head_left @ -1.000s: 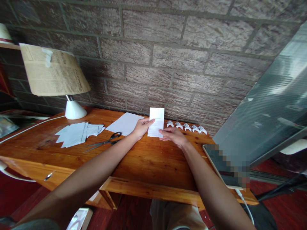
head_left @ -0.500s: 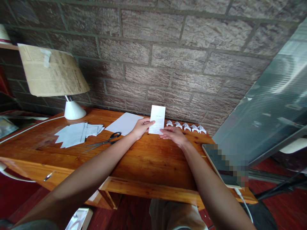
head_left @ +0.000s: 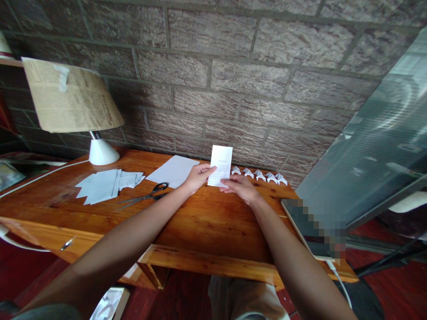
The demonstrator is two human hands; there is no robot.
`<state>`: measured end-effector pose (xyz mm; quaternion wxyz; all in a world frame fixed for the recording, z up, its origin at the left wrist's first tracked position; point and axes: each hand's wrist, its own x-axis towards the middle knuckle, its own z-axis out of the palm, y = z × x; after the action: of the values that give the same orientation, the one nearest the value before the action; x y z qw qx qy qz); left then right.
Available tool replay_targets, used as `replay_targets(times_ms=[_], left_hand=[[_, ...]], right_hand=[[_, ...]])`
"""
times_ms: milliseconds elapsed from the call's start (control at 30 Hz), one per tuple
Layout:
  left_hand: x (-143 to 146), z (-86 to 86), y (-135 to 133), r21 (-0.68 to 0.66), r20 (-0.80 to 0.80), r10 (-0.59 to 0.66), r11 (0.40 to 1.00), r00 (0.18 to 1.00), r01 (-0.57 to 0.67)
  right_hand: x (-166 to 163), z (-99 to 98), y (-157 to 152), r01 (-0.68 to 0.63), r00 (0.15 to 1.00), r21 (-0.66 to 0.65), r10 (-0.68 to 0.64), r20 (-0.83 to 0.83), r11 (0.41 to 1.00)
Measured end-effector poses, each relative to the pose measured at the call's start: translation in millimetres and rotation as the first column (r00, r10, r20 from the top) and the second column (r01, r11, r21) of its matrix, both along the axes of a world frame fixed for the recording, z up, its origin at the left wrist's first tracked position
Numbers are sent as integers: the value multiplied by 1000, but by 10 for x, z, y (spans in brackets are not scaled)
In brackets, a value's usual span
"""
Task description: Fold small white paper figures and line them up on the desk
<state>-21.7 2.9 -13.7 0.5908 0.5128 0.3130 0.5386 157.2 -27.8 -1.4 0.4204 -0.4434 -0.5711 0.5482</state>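
Note:
A small white sheet of paper (head_left: 221, 156) with faint printed lines is held up above the desk between both hands. My left hand (head_left: 199, 176) pinches its left edge, thumb on the front face. At the lower right corner, my right hand (head_left: 242, 186) has the paper between thumb and fingers. Just behind my right hand, several folded white paper pieces (head_left: 259, 174) stand in a row along the wall side. Black-handled scissors (head_left: 147, 196) lie beside my left forearm, their handles near a larger white sheet (head_left: 173, 170).
A stack of cut paper pieces (head_left: 103, 184) lies on the wooden desk (head_left: 213, 226) at left. Behind it stands a lamp (head_left: 102, 152) with a newspaper-print shade. A tablet (head_left: 310, 226) with a white cable rests at the right edge. The brick wall (head_left: 247, 80) borders the back.
The small paper has shifted slightly right and tilted a little. My right thumb has slid slightly left over its lower corner. My left hand keeps its hold.

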Motion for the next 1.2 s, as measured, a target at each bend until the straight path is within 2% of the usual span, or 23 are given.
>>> replay_targets(times_ms=[100, 300, 533, 700, 833, 1000, 1200], left_hand=[[1, 10, -12, -8, -24, 7, 1000, 1000, -7], [-41, 1, 7, -31, -48, -60, 998, 997, 59], [-33, -3, -6, -39, -94, -138, 990, 986, 135], [-26, 17, -16, -10, -55, -76, 997, 996, 76], [-30, 16, -19, -13, -94, -121, 993, 988, 120], [-34, -9, 2, -1, -89, -69, 998, 994, 69], [-44, 6, 7, 24, -62, -111, 993, 992, 113]], right_hand=[[-3, -6, -2, 20, 1000, 3, -20, 3, 1000], [21, 25, -2, 33, 999, 55, -34, 8, 998], [61, 68, 6, 131, 991, 98, -128, -32, 987], [52, 53, 17, 112, 994, 104, -111, -15, 988], [55, 50, 23, 169, 986, 172, -165, -38, 971], [55, 32, 24, 95, 995, 134, -95, -5, 986], [38, 19, 34, 162, 986, 192, -149, -79, 968]])
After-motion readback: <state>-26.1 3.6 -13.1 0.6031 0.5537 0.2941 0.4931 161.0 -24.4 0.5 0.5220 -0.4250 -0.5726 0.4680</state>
